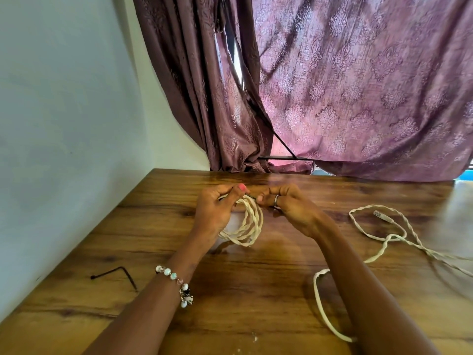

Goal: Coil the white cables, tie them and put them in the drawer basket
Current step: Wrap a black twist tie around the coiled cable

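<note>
Near edge of the wooden tabletop point(230, 298): two bare forearms reach forward, the left wearing a beaded bracelet point(176, 284). Toward the near right corner a loose white cable point(318, 301) curves in an open loop; it continues toward the right edge in slack bends and ends at a clear plug point(382, 216). This cable is uncoiled. Near the left edge lies a dark bent wire tie point(120, 274), thin and angular, untouched.

Mid-table, toward the far edge: the coiled white cable point(249, 226), a twisted, cord-like flex gathered into several round turns, hangs from the hands just above the tabletop. The left hand point(217, 208) has fingers and thumb curled over the top of the coil, gripping it. The right hand point(284, 203), a ring on one finger, pinches a thin dark tie point(252, 197) at the top of the turns; its other fingers are curled in.

Step in hand, as judged: tying the first coil. The next move calls for twisting the tie shut around all the turns while the left hand keeps them bunched; a springy flex of this kind is likely to fan out if released early. The second cable remains to be coiled. No drawer basket is visible.

Beyond the far edge: a pale smooth wall point(64, 111) at left, and purple curtains point(358, 85) with a woven damask pattern.
</note>
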